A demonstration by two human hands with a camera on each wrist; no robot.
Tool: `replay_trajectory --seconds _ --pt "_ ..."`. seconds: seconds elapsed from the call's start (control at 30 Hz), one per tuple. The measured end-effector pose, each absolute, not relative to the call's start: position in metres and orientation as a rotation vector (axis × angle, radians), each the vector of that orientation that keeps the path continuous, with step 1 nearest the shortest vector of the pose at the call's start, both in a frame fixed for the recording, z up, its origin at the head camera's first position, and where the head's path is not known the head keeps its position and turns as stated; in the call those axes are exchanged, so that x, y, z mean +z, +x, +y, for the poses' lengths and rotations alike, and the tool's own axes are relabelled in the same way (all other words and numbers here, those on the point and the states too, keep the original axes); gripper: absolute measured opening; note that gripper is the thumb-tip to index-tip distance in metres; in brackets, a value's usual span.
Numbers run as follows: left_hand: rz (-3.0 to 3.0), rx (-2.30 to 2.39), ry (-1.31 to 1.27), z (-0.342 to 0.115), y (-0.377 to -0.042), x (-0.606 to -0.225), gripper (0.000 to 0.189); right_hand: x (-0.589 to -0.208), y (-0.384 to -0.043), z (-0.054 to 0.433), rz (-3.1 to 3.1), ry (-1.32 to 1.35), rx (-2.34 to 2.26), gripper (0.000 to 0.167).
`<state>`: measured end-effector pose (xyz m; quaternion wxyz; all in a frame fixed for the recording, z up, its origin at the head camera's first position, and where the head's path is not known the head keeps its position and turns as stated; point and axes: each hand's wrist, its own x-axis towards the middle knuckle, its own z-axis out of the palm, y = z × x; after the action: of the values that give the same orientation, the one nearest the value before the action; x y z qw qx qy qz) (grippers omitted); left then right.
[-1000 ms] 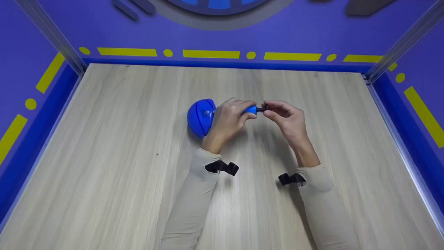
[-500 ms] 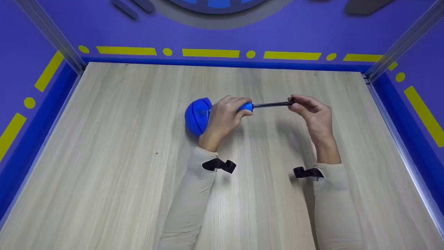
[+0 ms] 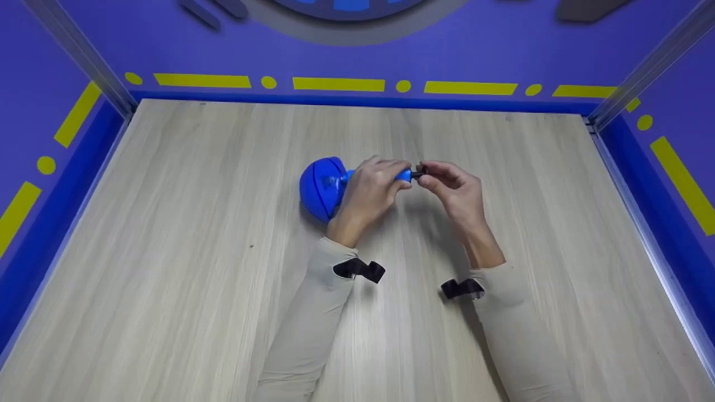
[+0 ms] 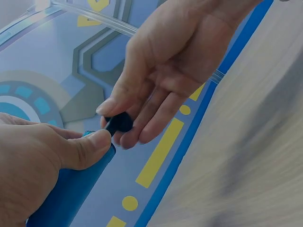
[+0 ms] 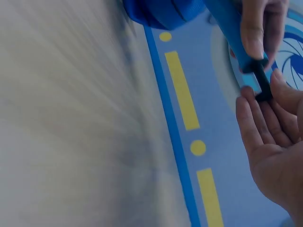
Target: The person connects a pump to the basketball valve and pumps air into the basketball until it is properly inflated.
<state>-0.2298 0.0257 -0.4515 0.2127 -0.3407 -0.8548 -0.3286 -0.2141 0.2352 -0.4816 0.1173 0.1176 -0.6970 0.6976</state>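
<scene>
My left hand grips the blue barrel of a hand pump, which lies roughly level above the table. To its left is a blue ball with dark seam lines, its side caved in, at the pump's far end. The fingers and thumb of my right hand are at the pump's black handle, thumb on one side and fingertips on the other. Only a short piece of the rod shows between handle and barrel. In the left wrist view the blue barrel runs under my left thumb.
The pale wood-grain table lies beneath both arms. Purple-blue panels with yellow dashes stand along its back and both sides. A black strap with a small mount sits on each beige sleeve.
Half a second ago my right hand had drawn the rod far out to the right. Now it has moved back left and the rod is nearly all inside the barrel.
</scene>
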Motion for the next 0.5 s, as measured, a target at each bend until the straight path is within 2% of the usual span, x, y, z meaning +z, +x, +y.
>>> replay_trajectory --seconds 0.37,0.5 --pt "-2.47 -0.893 -0.891 0.027 -0.229 -0.455 0.049 -0.481 -0.211 0.222 -1.926 0.277 2.042 0.024" --pt "-2.469 -0.875 -0.872 0.029 -0.23 -0.457 0.043 -0.482 -0.211 0.221 -1.931 0.268 2.055 0.023"
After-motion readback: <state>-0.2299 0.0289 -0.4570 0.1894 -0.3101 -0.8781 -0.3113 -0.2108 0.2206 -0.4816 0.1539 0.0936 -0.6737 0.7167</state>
